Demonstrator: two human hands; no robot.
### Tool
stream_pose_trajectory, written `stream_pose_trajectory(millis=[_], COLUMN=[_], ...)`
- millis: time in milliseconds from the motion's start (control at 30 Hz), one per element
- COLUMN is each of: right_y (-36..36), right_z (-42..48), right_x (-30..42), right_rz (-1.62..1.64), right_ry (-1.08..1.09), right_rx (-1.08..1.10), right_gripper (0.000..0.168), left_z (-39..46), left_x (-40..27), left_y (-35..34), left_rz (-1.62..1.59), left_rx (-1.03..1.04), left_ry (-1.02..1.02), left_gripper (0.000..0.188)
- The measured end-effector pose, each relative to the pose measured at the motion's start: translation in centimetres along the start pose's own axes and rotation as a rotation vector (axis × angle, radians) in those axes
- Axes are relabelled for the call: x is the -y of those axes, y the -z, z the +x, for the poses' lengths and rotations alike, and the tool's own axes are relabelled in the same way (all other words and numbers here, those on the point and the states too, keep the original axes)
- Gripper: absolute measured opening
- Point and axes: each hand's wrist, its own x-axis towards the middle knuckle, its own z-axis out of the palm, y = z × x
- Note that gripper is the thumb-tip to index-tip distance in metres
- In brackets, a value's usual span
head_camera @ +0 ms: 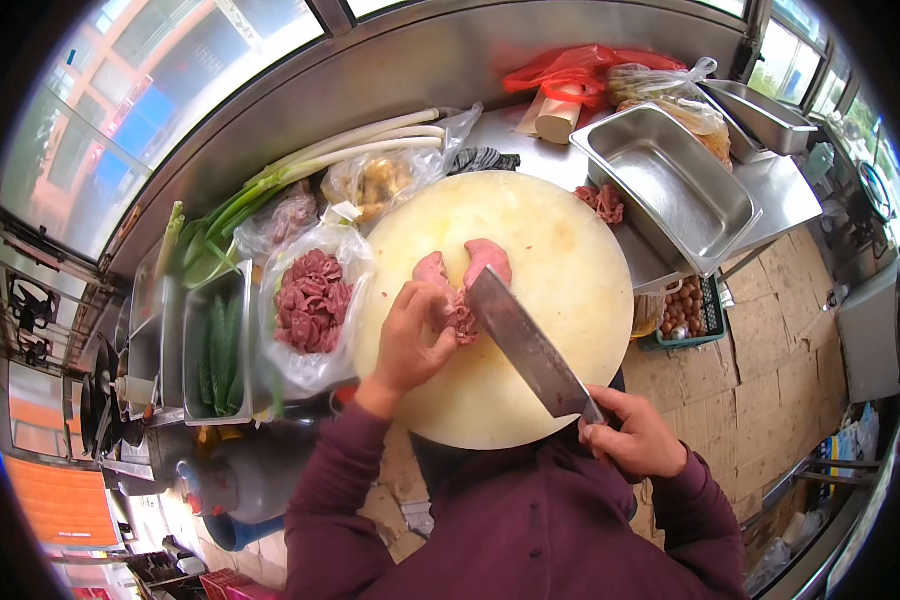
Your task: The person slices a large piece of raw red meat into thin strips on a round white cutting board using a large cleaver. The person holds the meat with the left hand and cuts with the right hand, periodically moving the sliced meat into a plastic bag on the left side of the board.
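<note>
On a large round chopping board (562, 225) lie pieces of raw pink meat (489, 259). My left hand (414, 341) grips the ragged left part of the meat (456, 319) between thumb and fingers. My right hand (630, 435) is closed round the handle of a broad cleaver (529, 349), whose blade slants up and left. The blade's far end overlaps the right piece of meat; whether it touches the meat I cannot tell. Left of the board, sliced red meat (313, 300) sits in a clear plastic bag (300, 371).
A steel pan (664, 180) stands at right, with meat scraps (601, 204) beside it. Leeks (330, 154) and a bag of ginger-like roots (375, 180) lie behind. Cucumbers (221, 352) fill a steel tray (249, 330) at left. A crate of eggs (682, 309) is low at right.
</note>
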Motion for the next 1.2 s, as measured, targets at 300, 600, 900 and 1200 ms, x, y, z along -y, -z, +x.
stream_pose_trajectory(millis=[300,600,900,1200], right_y=[0.1,0.3,2.0,3.0], right_z=[0.2,-1.1,-2.0,-3.0], right_x=[-1.0,-0.8,-0.4,-0.4], right_rz=[-0.051,0.116,0.282,0.308], right_ry=[0.042,0.095,0.165,0.215], right_rx=[-0.058,-0.104,-0.255,-0.320], right_gripper=[0.060,0.061,0.058,0.059], left_z=[2.0,2.6,7.3,6.0], left_x=[0.7,2.3,-3.3,-3.7], left_y=[3.1,-1.6,-0.4,-0.9], left_rz=[0.124,0.293,-0.540,-0.930], left_rx=[0.327,0.047,-0.014,0.045], left_ry=[-0.196,-0.394,0.315,0.625], left_gripper=[0.069,0.067,0.021,0.030])
